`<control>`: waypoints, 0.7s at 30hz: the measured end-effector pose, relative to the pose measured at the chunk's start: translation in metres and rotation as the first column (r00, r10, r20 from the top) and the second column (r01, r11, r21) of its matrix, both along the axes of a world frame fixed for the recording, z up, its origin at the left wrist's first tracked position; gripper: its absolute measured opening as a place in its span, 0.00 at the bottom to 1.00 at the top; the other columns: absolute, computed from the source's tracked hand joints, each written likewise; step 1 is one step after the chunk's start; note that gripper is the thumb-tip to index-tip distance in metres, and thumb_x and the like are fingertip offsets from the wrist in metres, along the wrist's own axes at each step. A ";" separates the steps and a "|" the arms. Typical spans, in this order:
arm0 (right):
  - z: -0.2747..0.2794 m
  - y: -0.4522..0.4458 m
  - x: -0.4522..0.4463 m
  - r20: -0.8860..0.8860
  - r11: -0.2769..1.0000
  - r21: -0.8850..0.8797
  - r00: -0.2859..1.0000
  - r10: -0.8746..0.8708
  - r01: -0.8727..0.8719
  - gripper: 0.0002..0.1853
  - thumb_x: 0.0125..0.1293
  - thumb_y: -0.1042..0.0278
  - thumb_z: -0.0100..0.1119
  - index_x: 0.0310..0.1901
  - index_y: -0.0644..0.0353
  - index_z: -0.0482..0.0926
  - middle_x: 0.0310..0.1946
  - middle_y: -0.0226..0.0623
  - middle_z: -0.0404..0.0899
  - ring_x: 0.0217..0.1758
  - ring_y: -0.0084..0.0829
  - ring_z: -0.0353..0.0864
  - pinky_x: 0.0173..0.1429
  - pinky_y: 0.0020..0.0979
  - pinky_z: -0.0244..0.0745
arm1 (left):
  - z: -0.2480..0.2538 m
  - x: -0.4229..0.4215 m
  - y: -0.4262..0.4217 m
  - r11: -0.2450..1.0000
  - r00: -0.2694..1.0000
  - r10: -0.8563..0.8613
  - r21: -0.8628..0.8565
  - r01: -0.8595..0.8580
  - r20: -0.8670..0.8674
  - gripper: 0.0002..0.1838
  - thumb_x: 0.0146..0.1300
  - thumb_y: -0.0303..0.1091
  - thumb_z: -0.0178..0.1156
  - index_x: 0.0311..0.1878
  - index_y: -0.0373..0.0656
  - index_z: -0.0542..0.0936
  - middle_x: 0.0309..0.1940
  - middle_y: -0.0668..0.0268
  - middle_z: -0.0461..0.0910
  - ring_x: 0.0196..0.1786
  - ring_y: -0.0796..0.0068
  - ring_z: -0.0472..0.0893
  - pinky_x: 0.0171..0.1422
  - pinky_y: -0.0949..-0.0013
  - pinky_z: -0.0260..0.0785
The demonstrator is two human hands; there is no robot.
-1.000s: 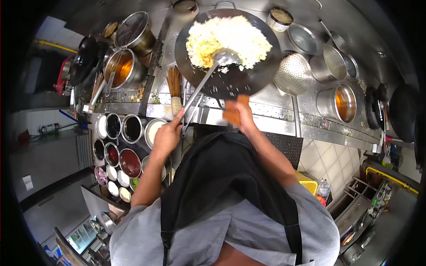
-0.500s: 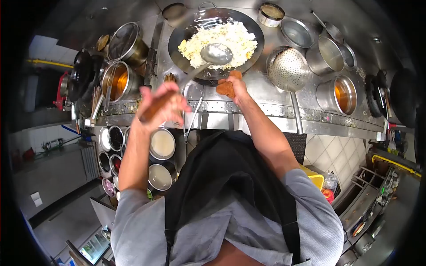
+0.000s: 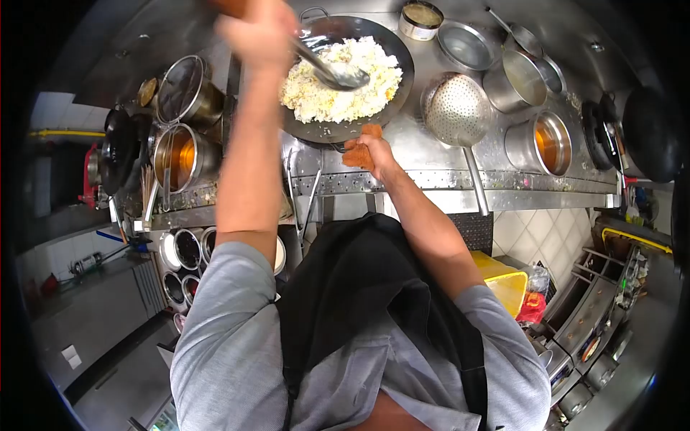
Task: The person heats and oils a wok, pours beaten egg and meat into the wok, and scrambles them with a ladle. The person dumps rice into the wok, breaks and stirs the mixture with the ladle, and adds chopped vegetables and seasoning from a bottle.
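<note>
My left hand (image 3: 260, 34), smeared by motion, is closed round the wooden handle of a metal ladle (image 3: 343, 77). It is raised over the far left side of a large black wok (image 3: 404, 68). The ladle's bowl rests in or just above a heap of rice with yellow bits (image 3: 345, 108) inside the wok. Down at the wok's near edge, my right hand (image 3: 377, 156) grips a folded brown cloth (image 3: 358, 156) against the near handle, which is mostly hidden.
Right of the wok lie a perforated strainer (image 3: 456, 111), a tin (image 3: 420, 20) and several steel pots (image 3: 516, 80). A pot of orange liquid (image 3: 183, 161) stands at the left. Metal tongs (image 3: 307, 194) lean at the counter's front edge. Ingredient containers (image 3: 188, 248) sit lower left.
My left hand has swung up and forward with the ladle, whose handle now comes down from the far left. My right hand keeps its hold on the cloth. The view has shifted slightly.
</note>
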State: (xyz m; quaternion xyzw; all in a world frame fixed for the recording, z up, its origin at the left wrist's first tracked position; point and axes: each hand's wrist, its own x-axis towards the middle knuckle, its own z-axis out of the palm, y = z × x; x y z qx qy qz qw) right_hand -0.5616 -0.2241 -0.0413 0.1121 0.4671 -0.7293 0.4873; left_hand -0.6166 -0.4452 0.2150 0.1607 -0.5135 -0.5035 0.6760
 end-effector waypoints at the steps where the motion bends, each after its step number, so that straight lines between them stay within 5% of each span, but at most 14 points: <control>1: -0.003 -0.001 -0.002 -0.004 1.000 -0.002 1.000 0.005 -0.005 0.17 0.64 0.69 0.53 0.47 0.75 0.78 0.42 0.50 0.84 0.42 0.47 0.86 0.49 0.46 0.86 | -0.020 -0.022 -0.003 0.988 0.997 0.082 0.129 -0.082 0.006 0.14 0.70 0.36 0.62 0.30 0.49 0.69 0.15 0.74 0.66 0.13 0.79 0.65 0.18 0.71 0.60; 2: -0.004 -0.001 0.000 -0.003 1.000 -0.006 1.000 0.004 -0.004 0.18 0.64 0.68 0.52 0.48 0.75 0.77 0.43 0.50 0.83 0.43 0.47 0.86 0.51 0.47 0.85 | -0.025 -0.036 0.002 0.954 0.988 0.153 0.259 -0.152 0.015 0.14 0.70 0.35 0.62 0.29 0.50 0.69 0.14 0.74 0.65 0.12 0.80 0.63 0.16 0.70 0.57; 4: -0.001 0.001 -0.002 0.003 0.999 -0.004 0.999 0.054 -0.054 0.17 0.65 0.68 0.52 0.48 0.75 0.78 0.43 0.50 0.83 0.44 0.47 0.86 0.51 0.46 0.85 | -0.033 -0.001 -0.016 0.833 0.847 -0.527 0.244 0.496 0.077 0.15 0.70 0.34 0.62 0.27 0.50 0.68 0.13 0.75 0.64 0.11 0.80 0.62 0.15 0.70 0.55; 6: -0.004 0.002 -0.003 -0.002 0.996 0.017 0.996 0.086 -0.086 0.17 0.66 0.67 0.51 0.48 0.75 0.77 0.43 0.51 0.83 0.43 0.46 0.85 0.51 0.46 0.85 | 0.015 0.010 -0.027 0.755 0.799 -0.601 0.339 0.561 0.014 0.15 0.69 0.36 0.63 0.28 0.51 0.69 0.13 0.76 0.63 0.12 0.81 0.61 0.16 0.72 0.53; 7: -0.003 -0.002 -0.005 -0.001 0.997 -0.005 0.997 0.083 -0.083 0.17 0.66 0.67 0.52 0.48 0.75 0.77 0.43 0.51 0.83 0.43 0.45 0.85 0.51 0.46 0.85 | 0.044 0.031 -0.024 0.823 0.829 -0.541 0.290 0.488 0.142 0.15 0.69 0.37 0.64 0.28 0.51 0.69 0.13 0.76 0.62 0.11 0.81 0.61 0.15 0.73 0.52; 9: -0.002 0.002 -0.002 0.019 0.998 -0.030 0.998 0.060 -0.060 0.18 0.65 0.67 0.52 0.49 0.75 0.77 0.43 0.51 0.83 0.43 0.45 0.85 0.51 0.45 0.84 | 0.040 0.076 -0.068 0.540 0.512 -0.822 0.055 0.840 0.250 0.19 0.73 0.39 0.53 0.22 0.49 0.69 0.14 0.73 0.72 0.16 0.81 0.68 0.26 0.74 0.63; 11: -0.004 0.002 -0.005 0.026 0.999 -0.009 0.999 0.043 -0.043 0.18 0.65 0.68 0.52 0.49 0.75 0.77 0.43 0.51 0.83 0.42 0.45 0.85 0.51 0.46 0.84 | -0.028 0.067 -0.023 0.941 0.909 -0.303 -0.060 0.333 0.285 0.15 0.69 0.32 0.60 0.25 0.43 0.72 0.13 0.69 0.72 0.15 0.80 0.69 0.22 0.71 0.64; 13: -0.002 0.000 -0.003 0.043 0.999 -0.005 0.998 0.047 -0.047 0.17 0.65 0.68 0.52 0.49 0.75 0.77 0.43 0.51 0.83 0.42 0.45 0.85 0.51 0.46 0.84 | -0.078 0.040 -0.029 0.863 0.865 -0.502 0.069 0.501 0.004 0.15 0.67 0.28 0.63 0.25 0.43 0.70 0.12 0.68 0.70 0.13 0.78 0.69 0.19 0.68 0.62; 16: 0.005 0.001 -0.001 0.040 0.999 0.000 0.998 0.052 -0.052 0.17 0.65 0.68 0.52 0.49 0.75 0.77 0.43 0.51 0.84 0.42 0.45 0.85 0.50 0.46 0.85 | -0.024 0.005 -0.055 0.871 0.882 -0.471 0.172 0.460 0.027 0.20 0.68 0.33 0.62 0.20 0.44 0.67 0.11 0.70 0.64 0.12 0.77 0.64 0.18 0.67 0.60; 17: 0.006 -0.001 -0.003 0.013 0.999 -0.002 0.999 0.036 -0.036 0.17 0.64 0.68 0.52 0.49 0.75 0.77 0.43 0.51 0.84 0.42 0.45 0.86 0.49 0.46 0.85 | 0.024 0.020 -0.030 0.834 0.886 -0.465 0.332 0.440 -0.005 0.16 0.70 0.38 0.64 0.28 0.50 0.69 0.13 0.76 0.62 0.12 0.82 0.61 0.15 0.73 0.52; 20: -0.007 -0.003 0.001 -0.034 1.000 0.015 0.999 -0.015 0.016 0.18 0.64 0.69 0.52 0.49 0.75 0.77 0.42 0.51 0.84 0.43 0.45 0.86 0.49 0.47 0.85 | 0.024 0.026 -0.045 0.867 0.876 -0.479 0.131 0.481 -0.048 0.17 0.70 0.40 0.64 0.28 0.52 0.68 0.12 0.77 0.61 0.11 0.82 0.60 0.15 0.71 0.52; 21: -0.011 -0.001 0.003 -0.028 1.000 0.020 0.999 -0.016 0.017 0.17 0.64 0.69 0.52 0.48 0.75 0.77 0.42 0.51 0.84 0.43 0.46 0.86 0.49 0.47 0.85 | -0.001 -0.008 -0.049 0.920 0.987 -0.148 0.376 0.114 0.061 0.17 0.70 0.40 0.63 0.27 0.53 0.67 0.11 0.77 0.59 0.10 0.81 0.59 0.14 0.70 0.53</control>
